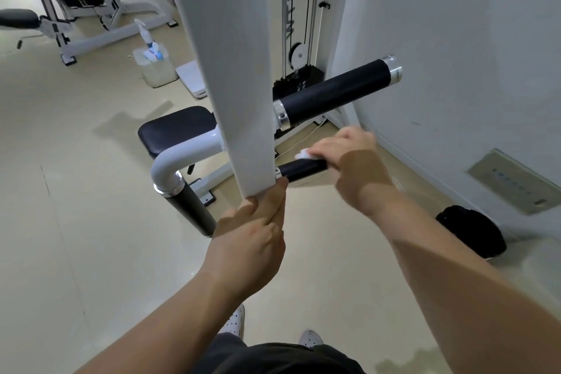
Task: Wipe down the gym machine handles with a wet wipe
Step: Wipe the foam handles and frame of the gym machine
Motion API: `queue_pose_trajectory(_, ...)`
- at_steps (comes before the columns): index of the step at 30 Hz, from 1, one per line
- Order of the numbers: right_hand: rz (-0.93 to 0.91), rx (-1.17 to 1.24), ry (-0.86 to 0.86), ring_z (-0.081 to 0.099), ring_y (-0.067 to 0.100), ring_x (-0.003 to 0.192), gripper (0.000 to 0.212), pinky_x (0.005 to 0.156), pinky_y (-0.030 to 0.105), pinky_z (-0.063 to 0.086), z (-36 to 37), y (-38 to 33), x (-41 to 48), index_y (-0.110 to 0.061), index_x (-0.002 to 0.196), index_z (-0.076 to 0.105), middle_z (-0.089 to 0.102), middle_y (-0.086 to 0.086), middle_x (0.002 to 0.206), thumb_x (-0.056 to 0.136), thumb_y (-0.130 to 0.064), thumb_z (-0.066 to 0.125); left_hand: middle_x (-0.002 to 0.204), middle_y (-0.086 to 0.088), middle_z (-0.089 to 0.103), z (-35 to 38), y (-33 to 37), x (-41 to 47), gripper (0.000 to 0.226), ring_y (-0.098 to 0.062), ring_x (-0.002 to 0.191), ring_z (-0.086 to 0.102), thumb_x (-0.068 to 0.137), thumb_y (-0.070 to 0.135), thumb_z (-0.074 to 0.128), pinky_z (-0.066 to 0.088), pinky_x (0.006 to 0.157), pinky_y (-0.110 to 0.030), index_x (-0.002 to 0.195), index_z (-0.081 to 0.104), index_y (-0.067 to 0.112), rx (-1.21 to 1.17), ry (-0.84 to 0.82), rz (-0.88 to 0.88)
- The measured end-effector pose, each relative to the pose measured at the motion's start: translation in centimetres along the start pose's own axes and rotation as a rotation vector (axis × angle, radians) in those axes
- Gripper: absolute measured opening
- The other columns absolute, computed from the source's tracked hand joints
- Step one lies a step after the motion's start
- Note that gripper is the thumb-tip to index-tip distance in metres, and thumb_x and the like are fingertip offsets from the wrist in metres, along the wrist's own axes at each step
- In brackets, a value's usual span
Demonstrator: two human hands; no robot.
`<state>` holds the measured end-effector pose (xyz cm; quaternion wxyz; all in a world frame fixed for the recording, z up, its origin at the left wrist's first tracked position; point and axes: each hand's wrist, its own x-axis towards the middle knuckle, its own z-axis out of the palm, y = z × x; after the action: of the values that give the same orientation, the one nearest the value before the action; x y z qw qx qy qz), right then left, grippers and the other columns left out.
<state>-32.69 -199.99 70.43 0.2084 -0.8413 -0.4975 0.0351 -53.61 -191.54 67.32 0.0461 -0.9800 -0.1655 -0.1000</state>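
The wet wipe (304, 155) is pressed on the lower handle (303, 169) by the closed fingers of the right hand (349, 158). The white post (243, 100) is gripped by the left hand (255, 234), probably so that the machine is kept steady.

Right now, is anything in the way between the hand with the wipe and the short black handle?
No. The right hand presses the white wipe straight onto the short black handle, with nothing between them. The left hand only grips the bottom of the white post beside it.

Matt black handle (303, 169) (chrome collars), glossy white frame (243, 70)
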Motion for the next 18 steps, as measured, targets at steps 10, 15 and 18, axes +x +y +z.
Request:
queue_pose_trajectory(10, -0.096, -0.015, -0.052, 0.034, 0.018, 0.113, 0.040, 0.106, 0.038, 0.035, 0.3, -2.9, -1.5, -0.037, 0.123, 0.068, 0.055, -0.015, 0.107, 0.100, -0.008, 0.053, 0.134, -0.012, 0.062, -1.4, 1.2, -0.3, 0.060, -0.036, 0.093, 0.069, 0.075, 0.023, 0.076, 0.059, 0.054, -0.041, 0.130, 0.063, 0.000, 0.079, -0.019, 0.032)
queue_pose_trajectory(15, 0.093, -0.018, 0.021, 0.033, 0.019, 0.111, 0.050, 0.105, 0.034, 0.032, -1.5, 1.9, -1.8, -0.039, 0.121, 0.067, 0.055, -0.017, 0.103, 0.096, 0.001, 0.050, 0.140, -0.012, 0.057, -1.7, 1.6, -0.4, 0.066, -0.037, 0.098, 0.068, 0.077, 0.029, 0.076, 0.060, 0.052, -0.043, 0.134, 0.059, 0.001, 0.057, -0.069, 0.020)
queue_pose_trajectory(18, 0.053, 0.027, 0.154, 0.028, 0.013, 0.101, 0.042, 0.100, 0.034, 0.030, -0.2, -0.7, -2.5, -0.033, 0.117, 0.071, 0.056, -0.018, 0.098, 0.096, -0.002, 0.053, 0.146, -0.013, 0.052, -1.7, 1.6, 0.0, 0.067, -0.036, 0.093, 0.070, 0.078, 0.028, 0.073, 0.059, 0.053, -0.042, 0.137, 0.056, 0.002, 0.024, -0.065, -0.011)
